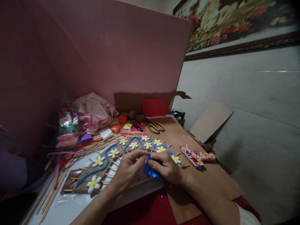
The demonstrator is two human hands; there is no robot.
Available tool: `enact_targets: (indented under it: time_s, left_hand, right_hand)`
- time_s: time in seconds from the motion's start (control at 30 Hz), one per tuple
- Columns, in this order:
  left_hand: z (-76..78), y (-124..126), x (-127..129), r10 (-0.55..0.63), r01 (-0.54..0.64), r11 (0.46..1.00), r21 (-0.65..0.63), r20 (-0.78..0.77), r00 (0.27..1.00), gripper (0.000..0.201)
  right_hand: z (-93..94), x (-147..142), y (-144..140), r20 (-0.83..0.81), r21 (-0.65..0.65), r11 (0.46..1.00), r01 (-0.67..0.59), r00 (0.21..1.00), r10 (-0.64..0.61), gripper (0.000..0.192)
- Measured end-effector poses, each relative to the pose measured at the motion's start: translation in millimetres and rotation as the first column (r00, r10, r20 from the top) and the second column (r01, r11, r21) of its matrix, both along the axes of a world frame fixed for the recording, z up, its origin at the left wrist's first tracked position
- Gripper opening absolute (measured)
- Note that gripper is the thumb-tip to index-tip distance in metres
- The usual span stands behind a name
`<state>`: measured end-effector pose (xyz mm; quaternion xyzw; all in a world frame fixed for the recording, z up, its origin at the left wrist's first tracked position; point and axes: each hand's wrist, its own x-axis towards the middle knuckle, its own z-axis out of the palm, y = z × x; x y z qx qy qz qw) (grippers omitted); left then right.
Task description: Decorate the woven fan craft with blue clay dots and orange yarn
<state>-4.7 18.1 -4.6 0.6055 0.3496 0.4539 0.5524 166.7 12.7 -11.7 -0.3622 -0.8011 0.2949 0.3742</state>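
Observation:
My right hand [167, 167] grips a small blue packet of clay [150, 171] low over the table. My left hand [128, 167] meets it from the left, fingertips pinching at the packet's top edge. Just behind both hands lies a curved woven craft piece [117, 156] decorated with white-and-yellow flowers, blue cords and blue dots, with short wooden sticks poking out along its edges.
Gold-handled scissors [156, 126] lie on the brown board [206, 178] behind. A spotted colourful toy-like object [195, 156] sits to the right. Bamboo sticks [98, 145], clay packets [116, 128], a pink cloth [96, 109] and pipe cleaners [65, 153] crowd the left. A pink panel [122, 47] stands behind.

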Motion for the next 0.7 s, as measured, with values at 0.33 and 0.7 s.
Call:
enact_targets:
  time_s: [0.33,0.7]
  left_hand:
    - [-10.2,5,-3,-0.001,0.001,0.999,0.051,0.000,1.000,0.014]
    - [-1.8,4,-10,0.191,-0.220,0.945,0.240,0.140,0.972,0.012]
  right_hand:
    - [0.3,2,1,-0.009,-0.051,0.997,-0.049,0.999,0.049,0.030]
    - [-0.1,0,4,-0.064,0.046,0.995,0.085,0.995,-0.082,0.034]
